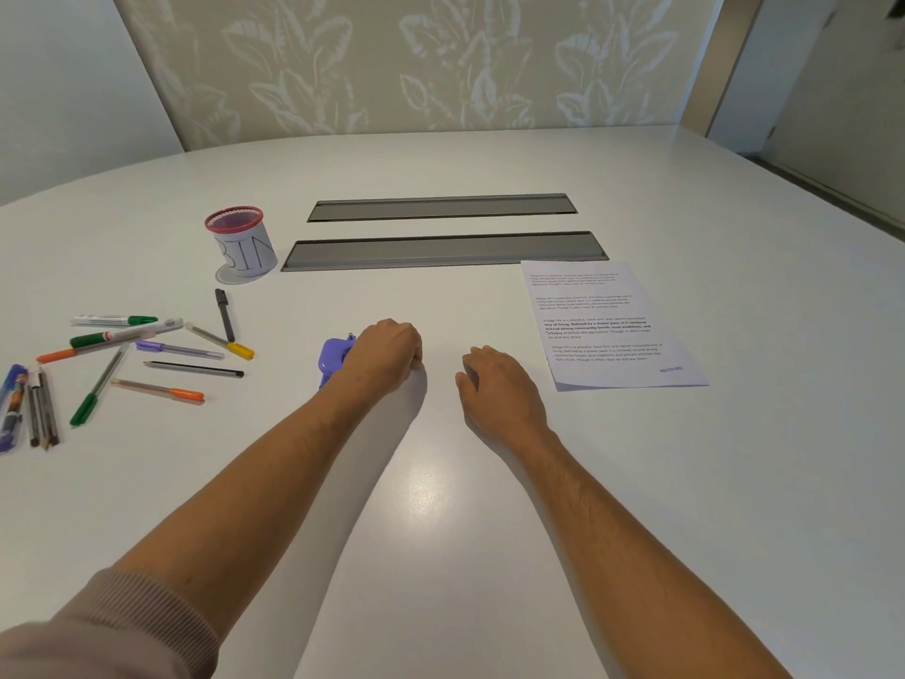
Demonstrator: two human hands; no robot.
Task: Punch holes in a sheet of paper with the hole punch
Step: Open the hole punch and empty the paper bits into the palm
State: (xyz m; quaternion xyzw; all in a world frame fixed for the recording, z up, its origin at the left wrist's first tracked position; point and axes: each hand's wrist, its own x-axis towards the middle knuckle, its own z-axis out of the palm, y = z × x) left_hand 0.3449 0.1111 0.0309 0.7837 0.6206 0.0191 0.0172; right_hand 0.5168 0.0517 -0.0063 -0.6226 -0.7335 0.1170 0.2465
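The purple hole punch (334, 357) is gripped on the white table (440, 507) by the curled left hand (387, 352). The right hand (499, 384) is rested loosely, holding nothing; the printed sheet (607, 325) is seen just right of it.

Both bare forearms stretched forward, well apart. The left hand (387, 352) was knuckles-up with its fingers curled under; the right hand (497, 384) lay palm-down, fingers loosely bent.

Both forearms are bare from the elbow down to the left hand (387, 352) and right hand (499, 384). A beige ribbed sleeve (122, 624) is bunched up on the left arm. No rings or watch show.
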